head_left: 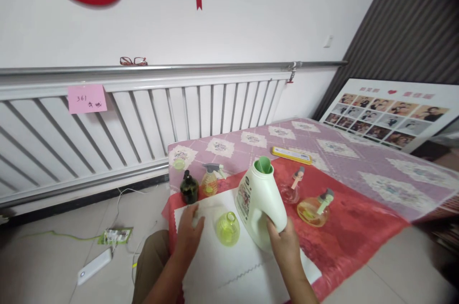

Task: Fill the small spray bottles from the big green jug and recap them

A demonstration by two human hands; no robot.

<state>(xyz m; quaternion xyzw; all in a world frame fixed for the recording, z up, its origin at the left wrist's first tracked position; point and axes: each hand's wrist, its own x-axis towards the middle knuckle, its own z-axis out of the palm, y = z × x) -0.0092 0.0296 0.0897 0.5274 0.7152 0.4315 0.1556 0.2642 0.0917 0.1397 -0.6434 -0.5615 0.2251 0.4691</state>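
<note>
My right hand (285, 242) is wrapped round the handle of a large pale green detergent jug (263, 199), which stands upright or nearly so over the white sheet. Its mouth shows a darker green spout and no cap. Left of the jug, an open yellow-green spray bottle (228, 230) without its head stands on the sheet (211, 275). My left hand (190, 230) is at the sheet's left side, thumb and fingers apart, with nothing visible held. Just beyond it are a dark pump bottle (189, 188) and a clear spray bottle (209, 183) with a grey head.
Right of the jug stand a clear spray bottle with a pink trigger (289, 193) and a yellow-filled spray bottle (313, 211). A yellow-edged box (292, 155) lies farther back on the patterned tablecloth (344, 148). Behind the table is a radiator (215, 108). A white power bank (95, 266) and cables are on the floor.
</note>
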